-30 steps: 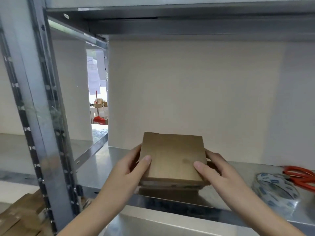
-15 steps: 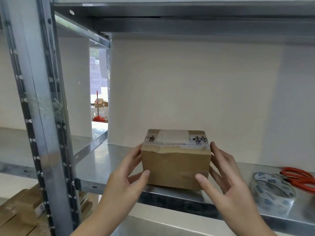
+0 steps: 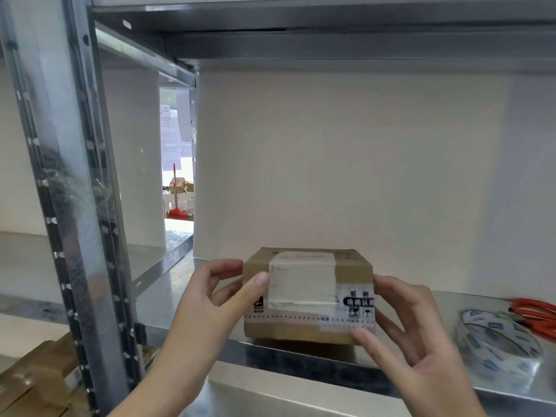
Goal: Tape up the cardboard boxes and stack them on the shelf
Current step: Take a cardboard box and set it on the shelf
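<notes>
- The cardboard box [image 3: 307, 296] had been turned over the last second: a plain brown face was toward the camera first, then the taped, labelled face was on top, and now that taped face looked at the camera.
- It stood at the front edge of the metal shelf [image 3: 180, 296], touching it or very nearly; the underside was hidden.
- The left hand [image 3: 210, 299] pinched the box's left end, thumb on the front face near the upper corner and fingers curled round the side.
- The right hand [image 3: 409, 332] pinched the right end, thumb at the lower front corner and fingers behind the edge.
- The turning probably meant the seams were being checked: this face carried pale tape and a printed strip, so the box looked sealed and close to being placed.
- The box was closed, so its contents could not be seen.
- More cardboard boxes [image 3: 36, 377] lay below the shelf on the left, also shut as far as could be told.
- The tape roll [image 3: 493, 356] and orange scissors [image 3: 535, 308] lay on the shelf to the right, apart from the box.
</notes>
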`<state>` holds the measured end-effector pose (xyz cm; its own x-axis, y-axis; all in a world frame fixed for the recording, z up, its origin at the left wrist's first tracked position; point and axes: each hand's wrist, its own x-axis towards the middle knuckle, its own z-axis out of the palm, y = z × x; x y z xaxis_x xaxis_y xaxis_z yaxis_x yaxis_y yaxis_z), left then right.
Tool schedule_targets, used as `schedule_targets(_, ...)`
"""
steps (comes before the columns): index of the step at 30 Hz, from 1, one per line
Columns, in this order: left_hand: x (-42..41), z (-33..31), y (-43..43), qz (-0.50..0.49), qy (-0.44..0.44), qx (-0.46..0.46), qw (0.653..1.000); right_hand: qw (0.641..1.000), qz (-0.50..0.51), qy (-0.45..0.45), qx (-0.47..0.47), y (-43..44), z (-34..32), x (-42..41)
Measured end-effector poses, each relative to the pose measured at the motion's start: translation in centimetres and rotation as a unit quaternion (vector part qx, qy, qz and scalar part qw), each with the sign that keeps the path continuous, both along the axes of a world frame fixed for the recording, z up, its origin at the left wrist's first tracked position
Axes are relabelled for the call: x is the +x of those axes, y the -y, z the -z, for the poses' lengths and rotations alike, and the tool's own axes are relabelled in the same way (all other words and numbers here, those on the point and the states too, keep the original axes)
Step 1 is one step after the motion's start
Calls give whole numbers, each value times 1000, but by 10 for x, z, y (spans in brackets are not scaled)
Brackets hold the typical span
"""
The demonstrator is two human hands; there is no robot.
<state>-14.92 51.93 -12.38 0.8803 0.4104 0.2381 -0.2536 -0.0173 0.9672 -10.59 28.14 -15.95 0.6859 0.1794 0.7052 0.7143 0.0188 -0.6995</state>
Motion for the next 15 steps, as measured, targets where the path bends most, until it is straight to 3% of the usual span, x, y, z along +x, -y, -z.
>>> schedule_targets(9, -6, 0, 2, 55, -6, -60, 997, 963, 95, 247, -51, -5, 16, 6)
schedule_targets(12, -14, -2, 6, 69, 12, -11, 997, 965, 92, 244, -37, -7, 10, 6)
schedule_targets(15, -20, -3, 6, 61, 57, -4, 997, 983, 61, 172, -25, -5, 5, 3)
